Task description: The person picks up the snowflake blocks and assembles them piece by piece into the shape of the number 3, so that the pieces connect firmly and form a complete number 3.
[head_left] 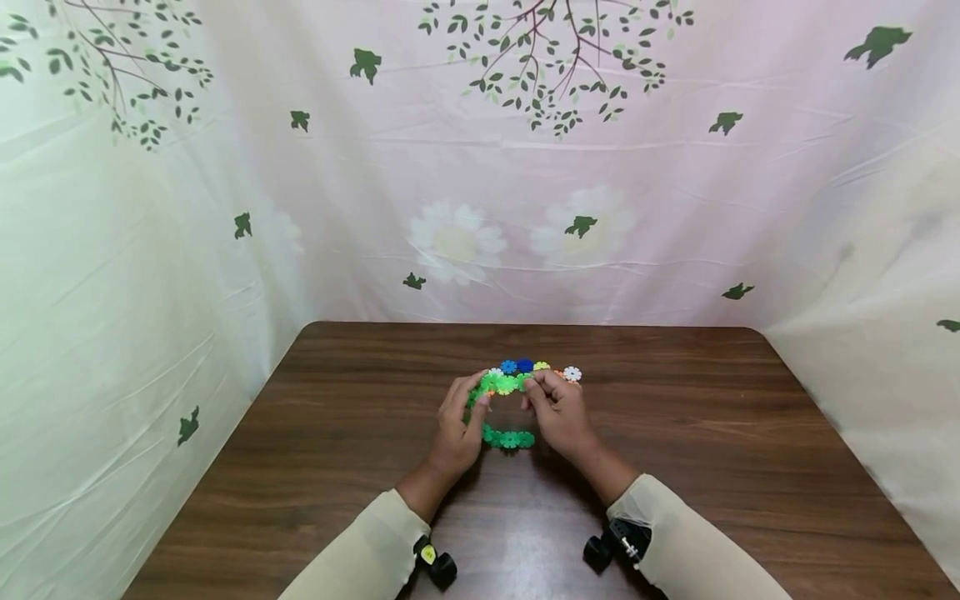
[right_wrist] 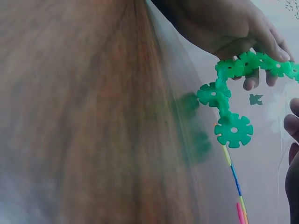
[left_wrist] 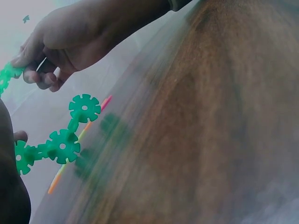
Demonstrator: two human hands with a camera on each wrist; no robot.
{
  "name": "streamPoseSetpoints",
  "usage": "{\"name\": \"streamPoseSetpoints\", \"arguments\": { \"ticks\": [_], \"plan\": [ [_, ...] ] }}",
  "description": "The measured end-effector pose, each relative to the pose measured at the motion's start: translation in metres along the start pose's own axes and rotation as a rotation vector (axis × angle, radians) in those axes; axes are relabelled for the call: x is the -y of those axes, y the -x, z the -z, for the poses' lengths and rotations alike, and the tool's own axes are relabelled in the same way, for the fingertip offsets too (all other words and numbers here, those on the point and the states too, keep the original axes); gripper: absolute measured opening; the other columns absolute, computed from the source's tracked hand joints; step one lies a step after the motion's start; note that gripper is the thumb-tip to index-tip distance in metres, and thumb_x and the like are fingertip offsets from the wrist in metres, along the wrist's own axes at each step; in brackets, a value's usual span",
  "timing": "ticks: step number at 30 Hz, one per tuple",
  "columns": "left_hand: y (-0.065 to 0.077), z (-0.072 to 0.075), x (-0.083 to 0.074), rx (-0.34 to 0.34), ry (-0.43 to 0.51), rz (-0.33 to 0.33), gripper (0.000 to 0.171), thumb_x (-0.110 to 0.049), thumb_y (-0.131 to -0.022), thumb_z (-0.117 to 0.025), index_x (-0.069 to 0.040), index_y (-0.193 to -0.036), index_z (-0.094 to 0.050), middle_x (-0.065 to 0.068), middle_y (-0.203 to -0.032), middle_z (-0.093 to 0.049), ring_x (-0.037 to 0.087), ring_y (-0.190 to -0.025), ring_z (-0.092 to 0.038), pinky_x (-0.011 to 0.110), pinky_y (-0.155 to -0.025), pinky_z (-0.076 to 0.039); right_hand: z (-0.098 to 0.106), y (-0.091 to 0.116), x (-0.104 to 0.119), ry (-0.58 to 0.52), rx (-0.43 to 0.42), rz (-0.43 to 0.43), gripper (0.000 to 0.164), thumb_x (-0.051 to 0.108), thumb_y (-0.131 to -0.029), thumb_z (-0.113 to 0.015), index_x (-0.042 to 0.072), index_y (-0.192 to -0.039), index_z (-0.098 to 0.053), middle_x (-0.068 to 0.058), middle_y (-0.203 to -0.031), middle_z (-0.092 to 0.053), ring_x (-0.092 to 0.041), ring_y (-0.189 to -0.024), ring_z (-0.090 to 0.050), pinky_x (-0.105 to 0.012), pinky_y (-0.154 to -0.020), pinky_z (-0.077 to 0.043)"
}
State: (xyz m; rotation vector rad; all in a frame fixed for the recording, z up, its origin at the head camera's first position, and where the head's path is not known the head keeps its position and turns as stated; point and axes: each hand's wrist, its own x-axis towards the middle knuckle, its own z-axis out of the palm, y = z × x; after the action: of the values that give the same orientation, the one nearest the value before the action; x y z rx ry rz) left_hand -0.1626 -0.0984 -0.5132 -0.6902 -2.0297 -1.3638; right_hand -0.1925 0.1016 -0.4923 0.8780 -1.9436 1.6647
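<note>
A chain of green notched plastic discs [head_left: 510, 439], slotted edge to edge, curves between the hands above the table. My left hand [head_left: 457, 423] grips its left side, with the thumb in front and the fingers behind; the right wrist view shows these left-hand fingers [right_wrist: 251, 80] curled at the discs [right_wrist: 233, 130]. At the chain's upper right end, my right hand [head_left: 561, 412] pinches a green disc between thumb and fingertips. From the left wrist, the right hand [left_wrist: 70, 37] appears with its other fingers curled, while the chain's lower end [left_wrist: 64, 146] hangs free.
Just beyond the hands lies a row of flat coloured discs [head_left: 525, 366], among them blue, yellow and orange, with a white disc [head_left: 572, 374] at its right end. The brown wooden table [head_left: 360, 383] reaches back to a printed curtain [head_left: 502, 167].
</note>
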Motion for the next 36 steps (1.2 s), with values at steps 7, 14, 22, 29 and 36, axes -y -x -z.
{"name": "streamPoseSetpoints", "arguments": {
  "ticks": [7, 14, 22, 29, 36],
  "plan": [
    [-0.001, -0.001, 0.000, -0.054, 0.029, -0.019, 0.041, 0.007, -0.106, -0.060, 0.004, -0.147, -0.062, 0.022, -0.128, -0.068, 0.027, -0.087, -0.069, 0.039, -0.075, -0.063, -0.005, 0.004, 0.006, -0.012, -0.004, -0.064, 0.016, -0.003, -0.109, -0.059, -0.001, -0.095, -0.067, -0.022, -0.072, -0.069, -0.025, -0.058, -0.062, -0.031, -0.054, -0.056],
    [-0.002, -0.002, -0.004, -0.058, 0.050, -0.039, 0.045, 0.015, -0.101, -0.062, 0.007, -0.145, -0.062, 0.025, -0.126, -0.069, 0.036, -0.086, -0.072, 0.040, -0.077, -0.063, -0.009, 0.006, 0.009, -0.025, -0.046, -0.111, 0.017, 0.000, -0.111, -0.058, -0.010, -0.099, -0.066, -0.019, -0.074, -0.069, -0.033, -0.059, -0.062, -0.028, -0.052, -0.054],
    [-0.002, -0.004, -0.004, -0.045, 0.080, -0.043, 0.038, 0.016, -0.100, -0.064, 0.010, -0.138, -0.063, 0.026, -0.113, -0.072, 0.035, -0.081, -0.074, 0.035, -0.081, -0.064, -0.011, 0.007, 0.008, -0.030, -0.127, -0.097, 0.016, -0.003, -0.109, -0.059, -0.006, -0.099, -0.071, -0.018, -0.073, -0.071, -0.028, -0.058, -0.064, -0.025, -0.055, -0.056],
    [-0.004, -0.005, -0.006, -0.024, 0.116, -0.037, 0.035, 0.016, -0.099, -0.064, 0.011, -0.134, -0.064, 0.030, -0.111, -0.071, 0.037, -0.073, -0.072, 0.037, -0.070, -0.064, -0.011, 0.006, 0.011, -0.022, -0.164, -0.083, 0.017, -0.001, -0.108, -0.061, -0.007, -0.097, -0.073, -0.019, -0.072, -0.071, -0.029, -0.057, -0.065, -0.025, -0.055, -0.056],
    [-0.003, -0.004, -0.009, 0.009, 0.117, -0.019, 0.029, 0.013, -0.100, -0.065, 0.010, -0.129, -0.065, 0.030, -0.101, -0.073, 0.034, -0.071, -0.073, 0.038, -0.072, -0.065, -0.009, 0.005, 0.012, -0.016, -0.159, -0.118, 0.017, 0.000, -0.108, -0.064, -0.004, -0.096, -0.075, -0.018, -0.072, -0.072, -0.028, -0.058, -0.066, -0.028, -0.053, -0.056]
  ]
}}
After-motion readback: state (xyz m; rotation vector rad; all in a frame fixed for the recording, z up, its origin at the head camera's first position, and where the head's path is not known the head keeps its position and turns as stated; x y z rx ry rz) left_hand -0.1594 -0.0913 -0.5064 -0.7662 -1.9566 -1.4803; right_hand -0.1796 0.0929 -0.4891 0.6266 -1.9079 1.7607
